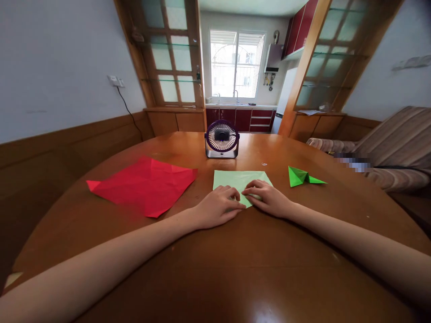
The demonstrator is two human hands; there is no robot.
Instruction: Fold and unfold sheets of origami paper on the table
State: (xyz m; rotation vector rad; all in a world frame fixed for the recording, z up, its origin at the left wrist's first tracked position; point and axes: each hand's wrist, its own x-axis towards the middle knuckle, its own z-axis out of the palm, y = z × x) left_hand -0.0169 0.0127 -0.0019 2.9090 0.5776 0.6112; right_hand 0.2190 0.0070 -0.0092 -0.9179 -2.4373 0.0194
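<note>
A sheet of light green paper [232, 178] lies on the table in front of me, with its near edge partly hidden under my hands. My left hand [220, 207] rests on its near left part, fingers curled and thumb stretched along the near edge. From the right, my right hand [269, 198] presses on the same sheet with bent fingers close together, its fingertips near those of the left. Whether the near edge is folded under the fingers is hard to make out. To the right sits a folded bright green paper shape [298, 176] with pointed ends.
A creased red paper sheet [151, 184] lies at the left of the round wooden table [215, 278]. Behind the light green paper stands a small purple desk fan [222, 138]. A striped sofa [397, 143] is beyond the table's right edge.
</note>
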